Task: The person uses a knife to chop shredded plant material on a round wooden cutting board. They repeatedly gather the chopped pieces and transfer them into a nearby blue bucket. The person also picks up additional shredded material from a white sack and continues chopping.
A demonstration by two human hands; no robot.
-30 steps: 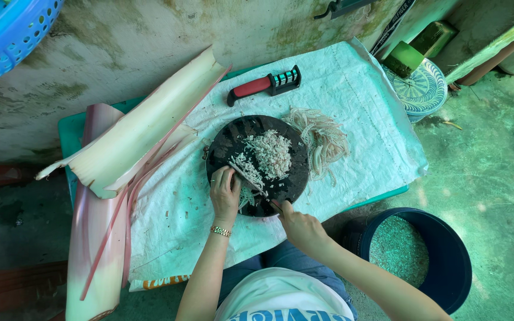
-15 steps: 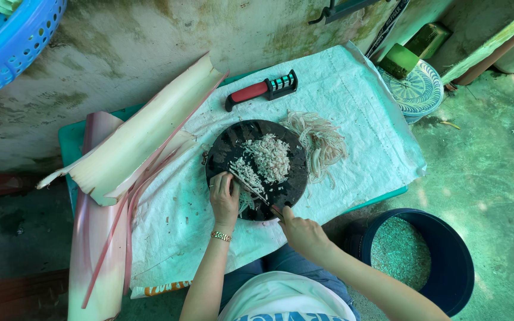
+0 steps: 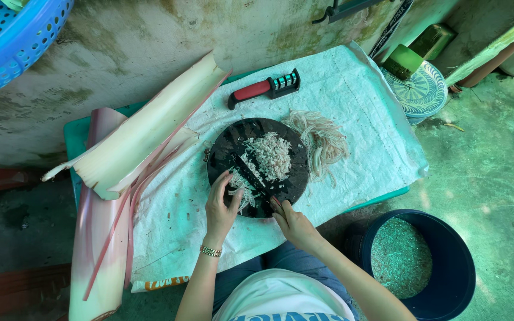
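Two hands work on a round black chopping board (image 3: 287, 178) lying on the white woven sack (image 3: 364, 101) that covers the surface. The left hand (image 3: 221, 208) presses with bent fingers on pale shredded strips (image 3: 242, 187). The right hand (image 3: 292, 221) is closed around a knife (image 3: 251, 172), blade across the board. The chopped heap (image 3: 272, 154) is whitish, fine and loose.

Open white sack (image 3: 358, 89) lies beyond the round board (image 3: 287, 181), with only a sharpener (image 3: 266, 89) at the far edge. Long pale stalks (image 3: 132, 148) block the left; shredded strands (image 3: 322, 142) crowd the board's right. A bucket (image 3: 447, 249) stands right of the knees.
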